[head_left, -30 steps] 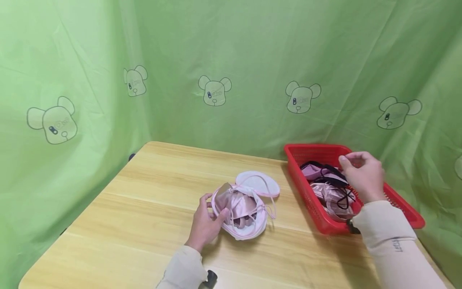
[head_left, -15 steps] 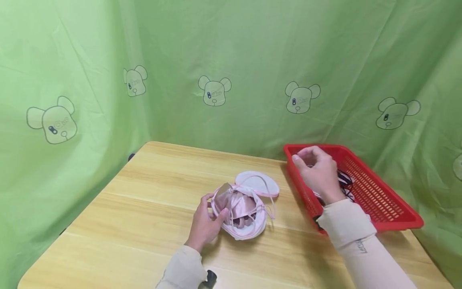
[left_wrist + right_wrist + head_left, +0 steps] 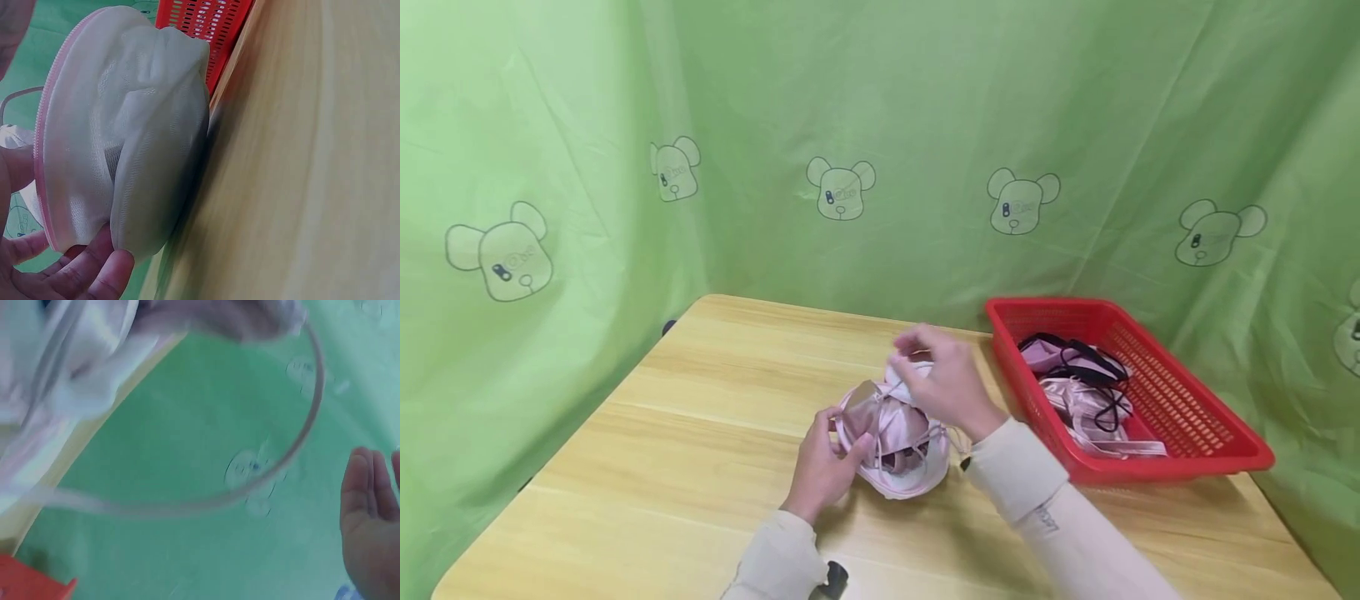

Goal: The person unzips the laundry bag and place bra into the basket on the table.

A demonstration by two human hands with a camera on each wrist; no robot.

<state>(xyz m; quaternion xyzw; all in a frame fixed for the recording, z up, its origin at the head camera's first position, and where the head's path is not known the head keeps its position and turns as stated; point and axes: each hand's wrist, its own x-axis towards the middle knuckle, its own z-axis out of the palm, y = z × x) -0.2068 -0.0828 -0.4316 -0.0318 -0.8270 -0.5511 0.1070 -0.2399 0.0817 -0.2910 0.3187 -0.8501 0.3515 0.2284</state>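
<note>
A white mesh laundry bag (image 3: pixel 934 477) with a pink zipper edge stands unzipped at the table's middle. Its round lid (image 3: pixel 898 388) is folded back, partly hidden by my right hand. Shiny pink satin lingerie (image 3: pixel 904 428) with thin straps fills the bag. My left hand (image 3: pixel 826 468) grips the bag's left rim, thumb inside and fingers round the mesh outside (image 3: pixel 150 144). My right hand (image 3: pixel 946 382) hovers over the lid side, its fingers loosely bent with nothing between them. In the right wrist view a thin pale strap (image 3: pixel 303 434) loops out, apart from the fingers.
A red plastic basket (image 3: pixel 1195 408) stands at the table's right, holding pink and mauve garments (image 3: pixel 1078 404) and black straps (image 3: pixel 1093 367). The wooden table (image 3: pixel 700 433) reaches to a green curtain (image 3: pixel 925 242) behind and at both sides.
My right hand has moved left from above the red basket to above the bag's lid, uncovering the garments in the basket. My left hand has kept its grip on the bag.
</note>
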